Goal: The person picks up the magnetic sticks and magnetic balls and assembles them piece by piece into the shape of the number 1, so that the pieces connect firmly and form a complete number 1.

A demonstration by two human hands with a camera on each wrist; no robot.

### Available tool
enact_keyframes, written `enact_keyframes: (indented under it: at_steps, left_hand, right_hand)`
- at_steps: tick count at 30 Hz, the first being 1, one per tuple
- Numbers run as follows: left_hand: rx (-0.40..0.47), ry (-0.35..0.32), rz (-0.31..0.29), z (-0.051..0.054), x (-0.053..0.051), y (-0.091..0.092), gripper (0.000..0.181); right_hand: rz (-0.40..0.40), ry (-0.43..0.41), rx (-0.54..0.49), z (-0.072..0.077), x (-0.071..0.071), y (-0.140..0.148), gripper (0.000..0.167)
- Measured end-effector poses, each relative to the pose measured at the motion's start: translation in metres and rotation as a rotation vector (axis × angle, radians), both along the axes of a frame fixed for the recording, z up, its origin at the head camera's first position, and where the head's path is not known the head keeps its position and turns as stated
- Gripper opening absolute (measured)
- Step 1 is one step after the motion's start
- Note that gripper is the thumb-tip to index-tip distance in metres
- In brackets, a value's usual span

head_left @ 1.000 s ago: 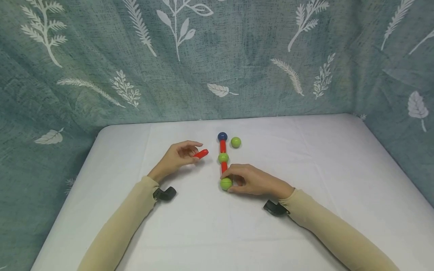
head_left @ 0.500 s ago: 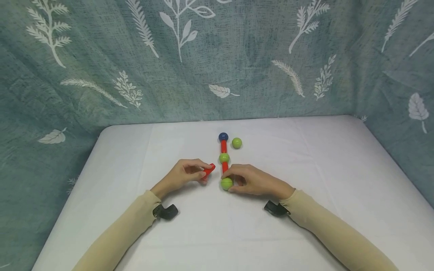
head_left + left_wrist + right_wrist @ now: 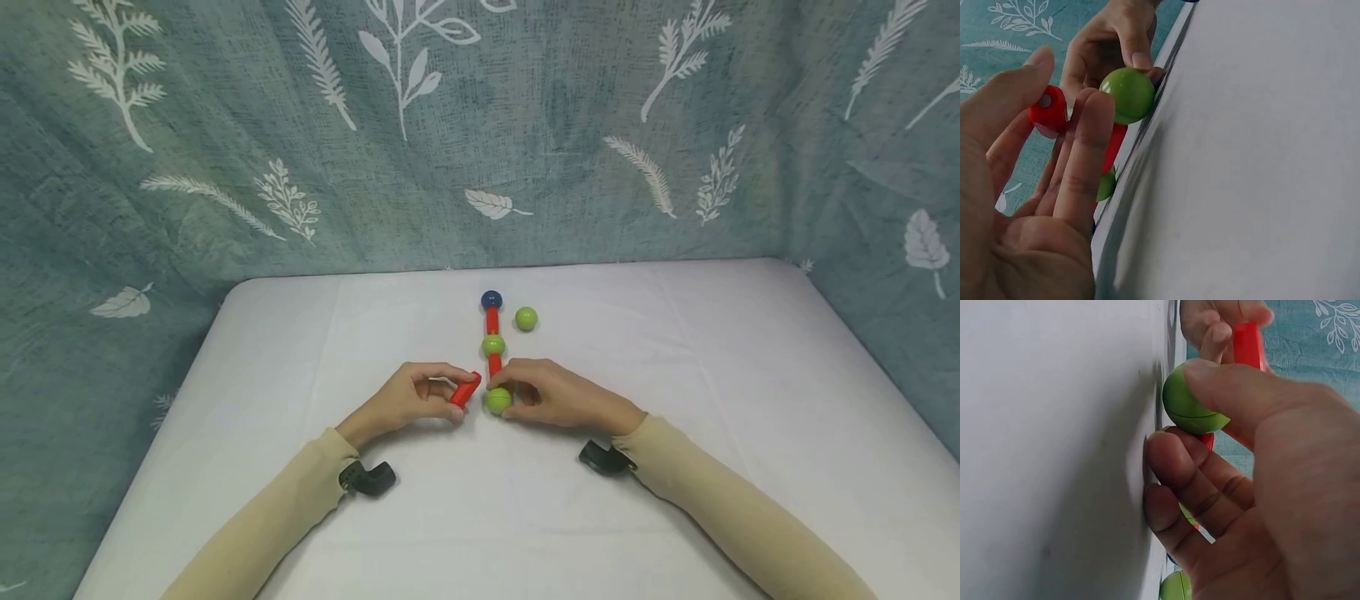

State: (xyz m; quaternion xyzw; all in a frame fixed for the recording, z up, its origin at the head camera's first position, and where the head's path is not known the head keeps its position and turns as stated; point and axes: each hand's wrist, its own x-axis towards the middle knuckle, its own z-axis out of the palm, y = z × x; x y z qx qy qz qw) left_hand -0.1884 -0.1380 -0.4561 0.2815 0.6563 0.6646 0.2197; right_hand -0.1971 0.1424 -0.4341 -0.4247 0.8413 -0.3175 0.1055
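On the white table lies a chain: a blue ball (image 3: 491, 301), a red rod (image 3: 492, 321), a green ball (image 3: 492, 346), another red rod (image 3: 495, 364) and a nearer green ball (image 3: 498, 402). My right hand (image 3: 558, 395) holds that nearer ball between thumb and fingers; in the right wrist view the thumb lies on the ball (image 3: 1188, 403). Just left of the chain, my left hand (image 3: 412, 400) pinches a loose red rod (image 3: 466, 390), tilted and apart from the ball. In the left wrist view a small grey disc shows in that rod's end (image 3: 1047, 103).
A loose green ball (image 3: 527, 318) sits to the right of the chain's far end. Black wrist cameras (image 3: 367, 478) hang beside both cuffs. A green leaf-patterned cloth (image 3: 480, 150) rises behind the table (image 3: 675, 333).
My left hand has come nearer and to the right with the red rod, now beside the chain's near end, and the rod stands steeper. My right hand has stayed on the green ball.
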Motion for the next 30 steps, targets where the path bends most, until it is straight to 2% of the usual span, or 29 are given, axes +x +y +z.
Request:
enact_keyframes:
  at_steps: [8,12,16,18,25,30]
  left_hand:
    - [-0.024,0.016,-0.071,-0.001,0.002,0.002,0.056]
    - [-0.081,0.046,-0.108,0.000,0.003,0.003,0.052]
    - [-0.128,0.080,-0.113,0.002,0.005,0.005,0.051]
    - [-0.156,0.120,-0.107,0.004,0.006,0.006,0.050]
    - [-0.260,0.411,-0.072,0.011,0.013,0.018,0.040]
    - [-0.266,0.499,-0.068,0.024,0.024,0.029,0.034]
  right_hand:
    - [-0.021,-0.005,-0.018,-0.002,-0.011,-0.002,0.037]
    - [-0.030,-0.010,-0.031,-0.005,-0.016,-0.001,0.036]
    - [-0.032,-0.028,-0.043,-0.006,-0.018,-0.001,0.035]
    - [-0.030,-0.035,-0.051,-0.006,-0.018,-0.001,0.035]
    - [-0.017,-0.038,-0.075,-0.006,-0.019,0.000,0.035]
    - [-0.016,-0.043,-0.075,-0.006,-0.019,0.000,0.036]
